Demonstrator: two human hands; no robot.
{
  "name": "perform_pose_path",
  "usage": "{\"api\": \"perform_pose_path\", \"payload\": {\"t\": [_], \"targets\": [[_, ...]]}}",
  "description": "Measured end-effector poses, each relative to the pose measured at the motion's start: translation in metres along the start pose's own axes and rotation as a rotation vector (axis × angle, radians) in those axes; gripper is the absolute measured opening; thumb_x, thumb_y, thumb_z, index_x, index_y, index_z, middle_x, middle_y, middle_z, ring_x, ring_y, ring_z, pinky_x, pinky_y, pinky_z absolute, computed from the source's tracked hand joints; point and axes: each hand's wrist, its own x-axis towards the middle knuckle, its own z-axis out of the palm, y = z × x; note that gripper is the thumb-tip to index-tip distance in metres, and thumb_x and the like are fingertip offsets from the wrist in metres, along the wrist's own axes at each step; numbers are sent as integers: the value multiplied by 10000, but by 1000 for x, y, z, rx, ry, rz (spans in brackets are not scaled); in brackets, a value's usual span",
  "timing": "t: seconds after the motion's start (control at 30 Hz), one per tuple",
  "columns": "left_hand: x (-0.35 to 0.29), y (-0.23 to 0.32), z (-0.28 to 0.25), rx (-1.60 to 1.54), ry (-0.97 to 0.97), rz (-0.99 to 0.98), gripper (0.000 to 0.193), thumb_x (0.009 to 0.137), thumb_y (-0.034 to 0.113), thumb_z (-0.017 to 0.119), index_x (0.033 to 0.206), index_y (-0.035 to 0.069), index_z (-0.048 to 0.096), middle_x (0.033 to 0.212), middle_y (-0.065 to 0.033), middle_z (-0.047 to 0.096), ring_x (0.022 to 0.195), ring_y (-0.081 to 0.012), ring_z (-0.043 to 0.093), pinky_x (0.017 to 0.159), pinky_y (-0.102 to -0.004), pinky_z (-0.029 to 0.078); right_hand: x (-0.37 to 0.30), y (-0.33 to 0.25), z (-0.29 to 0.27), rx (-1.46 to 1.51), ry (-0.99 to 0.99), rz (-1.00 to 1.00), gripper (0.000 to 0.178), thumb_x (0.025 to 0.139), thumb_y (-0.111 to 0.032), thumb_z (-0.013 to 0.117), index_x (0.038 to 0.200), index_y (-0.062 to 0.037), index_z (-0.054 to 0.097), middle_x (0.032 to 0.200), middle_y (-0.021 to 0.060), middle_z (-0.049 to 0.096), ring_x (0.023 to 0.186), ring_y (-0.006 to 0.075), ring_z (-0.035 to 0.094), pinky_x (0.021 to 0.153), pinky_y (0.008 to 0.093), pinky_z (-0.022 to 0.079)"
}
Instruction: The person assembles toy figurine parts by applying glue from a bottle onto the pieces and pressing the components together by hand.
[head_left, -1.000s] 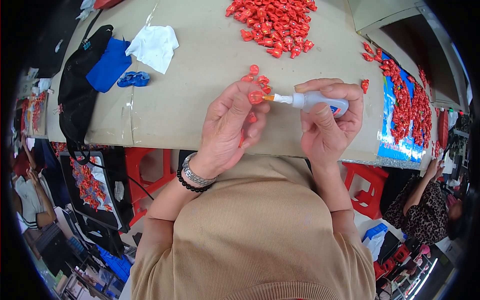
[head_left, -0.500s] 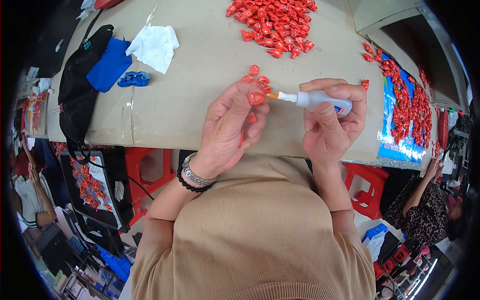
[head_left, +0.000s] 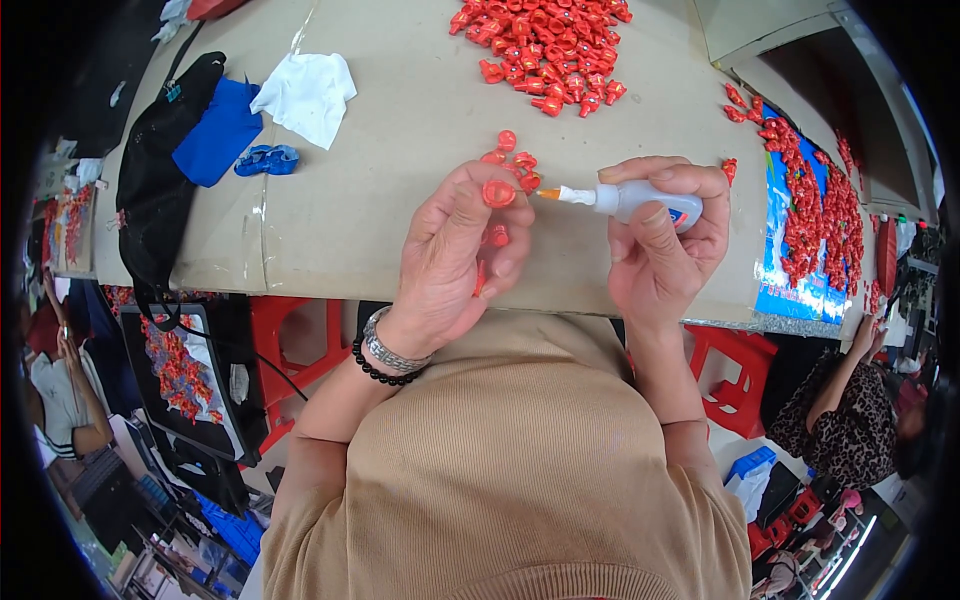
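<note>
My left hand pinches a small round red plastic cap between thumb and forefinger, its hollow side facing up. Other red pieces are tucked in the curled fingers of the same hand. My right hand is wrapped round a white squeeze glue bottle lying sideways. Its orange nozzle tip points left at the cap, a short gap away. Just beyond my left hand, several loose red parts lie on the table.
A heap of red plastic parts covers the far middle of the table. At right, more red parts lie on a blue sheet. A white cloth, blue cloth and black bag lie at left. Co-workers sit at both sides.
My left hand has drawn slightly left and tilted the cap so its hollow shows. The nozzle, formerly close against the cap, now stands apart from it.
</note>
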Motion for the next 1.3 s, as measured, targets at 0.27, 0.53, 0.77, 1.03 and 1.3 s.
{"api": "perform_pose_path", "payload": {"t": [0.27, 0.53, 0.77, 1.03, 1.3], "targets": [[0, 0, 0, -11, -8, -3, 338, 974, 400, 426, 1036, 84, 530, 881, -38, 568, 550, -84, 433, 400, -194, 292, 1, 0, 0, 10, -17, 14, 213, 825, -43, 661, 974, -32, 509, 929, 187, 644, 757, 146, 611, 641, 231, 478], [0, 0, 2, 34, 3, 3, 346, 966, 410, 442, 1024, 80, 526, 879, -43, 559, 554, -82, 435, 406, -190, 292, 2, -4, 2, 15, -21, 13, 214, 828, -43, 657, 979, -34, 505, 932, 183, 646, 752, 135, 609, 628, 218, 472], [0, -1, 2, 107, -8, 25, 348, 962, 408, 458, 1023, 70, 514, 872, -45, 552, 563, -72, 438, 416, -184, 276, 2, -3, 6, 2, -39, -2, 209, 834, -31, 645, 984, -30, 501, 931, 181, 647, 763, 136, 614, 625, 218, 469], [0, 0, 4, 109, -3, 22, 348, 963, 404, 458, 1043, 70, 513, 871, -45, 552, 561, -70, 434, 418, -182, 272, 2, -3, 6, -19, -53, -10, 190, 836, -6, 620, 980, -25, 498, 931, 182, 646, 759, 128, 606, 634, 212, 465], [-1, -1, 4, 89, 7, 13, 358, 961, 410, 456, 1042, 66, 512, 876, -47, 549, 564, -70, 434, 415, -181, 277, 0, -1, 6, -16, -55, -8, 188, 833, 2, 615, 977, -21, 497, 937, 181, 642, 763, 125, 605, 635, 210, 464]]}}
